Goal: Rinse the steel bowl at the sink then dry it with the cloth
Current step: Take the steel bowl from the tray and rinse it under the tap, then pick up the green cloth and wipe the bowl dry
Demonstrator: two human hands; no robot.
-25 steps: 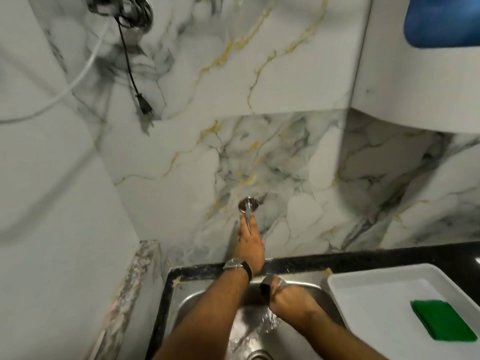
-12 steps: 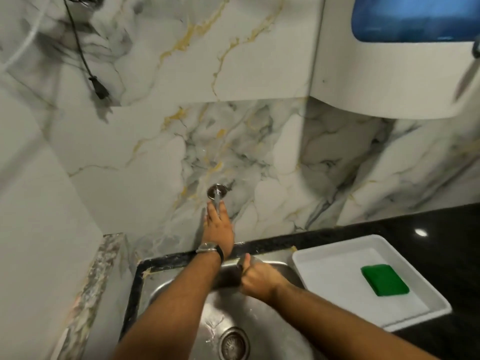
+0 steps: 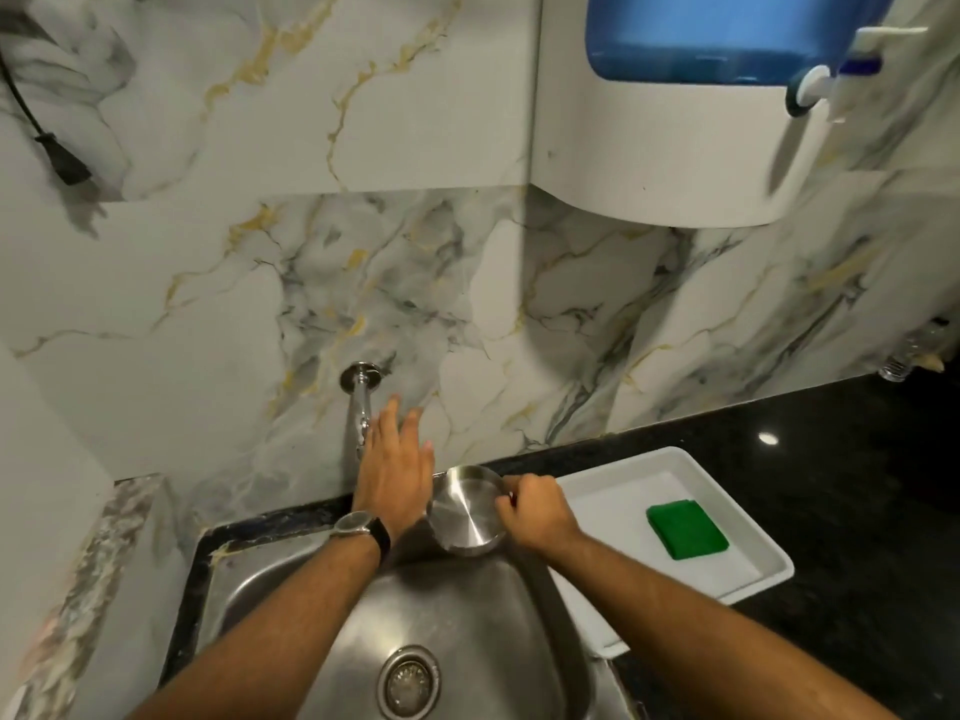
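Observation:
The small steel bowl (image 3: 466, 510) is held over the back right of the sink (image 3: 467, 615), tilted with its inside facing me. My right hand (image 3: 535, 511) grips its right rim. My left hand (image 3: 396, 470), with a wristwatch, is flat and open just right of the wall tap (image 3: 361, 402), fingers spread, touching nothing that I can see. No water runs from the tap. The folded green cloth (image 3: 685, 529) lies in the white tray (image 3: 748, 517) to the right of the sink.
A black counter (image 3: 857, 485) runs right of the sink and under the tray. A white and blue water dispenser (image 3: 701, 106) hangs on the marble wall above. A black plug (image 3: 62, 158) dangles at upper left. The sink drain (image 3: 408, 680) sits low in the basin.
Water was running a second ago and has stopped. My left hand has come off the tap and opened. My right hand has lifted the bowl up and rightward, out from under the tap.

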